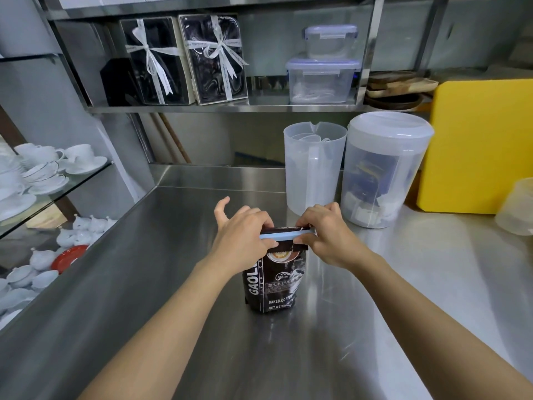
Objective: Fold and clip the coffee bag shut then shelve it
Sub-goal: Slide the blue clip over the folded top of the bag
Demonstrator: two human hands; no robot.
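A dark coffee bag (274, 281) with white lettering stands upright on the steel counter (178, 284), its top folded over. A long light-blue clip (285, 235) lies across the folded top. My left hand (242, 233) pinches the clip's left end, thumb spread away. My right hand (326, 232) grips the clip's right end together with the bag's top corner. The steel shelf (225, 108) runs above the counter at the back.
A clear jug (314, 166), a lidded tub (383, 171) and a yellow board (478, 145) stand behind the bag to the right. On the shelf sit two ribboned boxes (187, 59) and stacked lidded containers (323, 76). White cups fill glass shelves (43, 174) at left.
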